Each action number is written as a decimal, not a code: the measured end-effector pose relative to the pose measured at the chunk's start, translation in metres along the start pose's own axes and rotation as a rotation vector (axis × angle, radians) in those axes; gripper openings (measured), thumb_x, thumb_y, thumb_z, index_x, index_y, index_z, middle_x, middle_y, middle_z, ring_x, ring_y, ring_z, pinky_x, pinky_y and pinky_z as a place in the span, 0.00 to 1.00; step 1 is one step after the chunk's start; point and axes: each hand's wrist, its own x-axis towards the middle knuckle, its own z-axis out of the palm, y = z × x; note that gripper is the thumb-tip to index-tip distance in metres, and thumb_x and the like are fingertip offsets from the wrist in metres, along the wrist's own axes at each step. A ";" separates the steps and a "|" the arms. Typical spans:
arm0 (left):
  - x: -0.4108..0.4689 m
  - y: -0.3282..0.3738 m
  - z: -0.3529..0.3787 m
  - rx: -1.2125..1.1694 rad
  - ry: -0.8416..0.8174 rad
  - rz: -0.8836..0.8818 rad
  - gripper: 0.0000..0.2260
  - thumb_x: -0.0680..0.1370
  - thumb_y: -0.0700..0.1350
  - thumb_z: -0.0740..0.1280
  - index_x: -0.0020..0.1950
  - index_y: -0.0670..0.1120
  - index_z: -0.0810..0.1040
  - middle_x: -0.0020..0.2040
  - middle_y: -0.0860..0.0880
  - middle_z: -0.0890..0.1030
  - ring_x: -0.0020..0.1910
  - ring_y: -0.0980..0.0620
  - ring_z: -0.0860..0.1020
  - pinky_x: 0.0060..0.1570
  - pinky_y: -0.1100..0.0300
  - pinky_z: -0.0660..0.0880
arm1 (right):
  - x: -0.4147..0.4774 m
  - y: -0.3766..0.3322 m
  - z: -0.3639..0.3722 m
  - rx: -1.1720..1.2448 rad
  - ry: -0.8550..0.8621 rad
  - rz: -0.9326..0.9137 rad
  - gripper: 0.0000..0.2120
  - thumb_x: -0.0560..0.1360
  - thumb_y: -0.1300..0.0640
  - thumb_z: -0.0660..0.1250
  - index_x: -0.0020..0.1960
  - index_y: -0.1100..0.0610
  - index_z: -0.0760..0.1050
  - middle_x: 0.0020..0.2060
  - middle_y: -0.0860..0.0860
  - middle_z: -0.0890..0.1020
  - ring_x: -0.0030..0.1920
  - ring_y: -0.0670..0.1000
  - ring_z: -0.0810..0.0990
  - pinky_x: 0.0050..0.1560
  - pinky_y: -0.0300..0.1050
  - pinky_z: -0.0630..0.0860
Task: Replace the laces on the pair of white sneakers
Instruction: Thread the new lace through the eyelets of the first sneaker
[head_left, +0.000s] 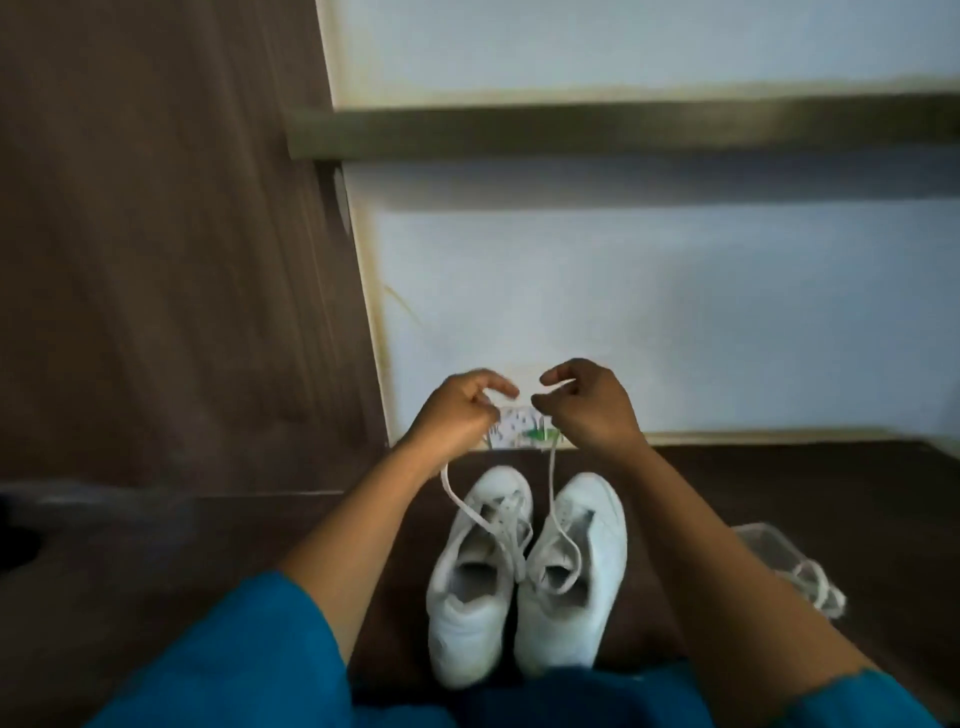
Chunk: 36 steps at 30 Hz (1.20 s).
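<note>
We hold the lace above the sneakers: left hand and right hand each pinch one end, fingers curled.

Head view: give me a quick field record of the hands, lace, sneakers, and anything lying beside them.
left hand: raised, pinches white lace
right hand: raised, pinches the same lace
lace path: hangs from both hands down onto the sneakers
left sneaker: lace crossings visible over the tongue
right sneaker: eyelets look bare, a lace loop lies in its opening
clear bag: right of the sneakers, white cord inside
</note>
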 end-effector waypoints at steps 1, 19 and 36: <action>0.001 -0.018 0.009 0.082 -0.040 -0.015 0.13 0.72 0.34 0.65 0.44 0.52 0.81 0.38 0.52 0.77 0.33 0.58 0.73 0.33 0.69 0.68 | 0.001 0.016 0.006 -0.106 -0.029 0.008 0.07 0.69 0.59 0.71 0.46 0.54 0.76 0.36 0.50 0.80 0.38 0.50 0.79 0.38 0.40 0.70; 0.034 -0.133 0.058 0.162 -0.232 -0.218 0.14 0.73 0.33 0.63 0.49 0.47 0.84 0.45 0.50 0.84 0.30 0.65 0.73 0.30 0.67 0.67 | 0.039 0.102 0.089 -0.752 -0.351 0.172 0.05 0.75 0.62 0.63 0.47 0.62 0.76 0.44 0.55 0.80 0.49 0.57 0.80 0.43 0.42 0.71; 0.024 -0.123 0.051 0.144 -0.131 -0.198 0.10 0.78 0.47 0.65 0.49 0.42 0.80 0.39 0.48 0.80 0.37 0.52 0.76 0.39 0.57 0.73 | 0.032 0.085 0.063 -0.393 -0.221 0.210 0.10 0.73 0.58 0.66 0.53 0.59 0.72 0.44 0.50 0.76 0.47 0.50 0.75 0.42 0.42 0.70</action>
